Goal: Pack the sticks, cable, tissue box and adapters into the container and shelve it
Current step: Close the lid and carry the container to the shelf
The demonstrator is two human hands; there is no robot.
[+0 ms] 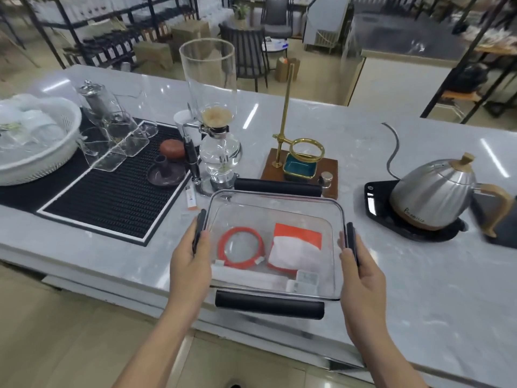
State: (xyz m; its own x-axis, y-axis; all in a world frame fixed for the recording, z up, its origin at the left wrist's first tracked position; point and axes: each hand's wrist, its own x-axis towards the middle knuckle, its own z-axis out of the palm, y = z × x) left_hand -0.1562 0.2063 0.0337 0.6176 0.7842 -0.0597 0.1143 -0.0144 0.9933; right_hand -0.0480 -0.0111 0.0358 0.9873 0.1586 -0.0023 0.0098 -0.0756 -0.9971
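A clear lidded container (337,214) with black latches is held at the counter's near edge. My left hand (190,264) grips its left side latch and my right hand (361,273) grips its right side latch. Through the lid I see a coiled orange cable (241,249), an orange-and-white tissue pack (296,249), white sticks (246,277) along the near wall and two white adapters (303,282) in the near right corner. A small orange-and-white stick packet (190,198) lies on the counter left of the container.
A siphon coffee maker (215,127) and a brass dripper stand on a wooden base (300,169) stand just behind the container. A steel kettle on a black base (436,191) sits at the right. A black bar mat (112,197) and a white basket (36,138) lie to the left.
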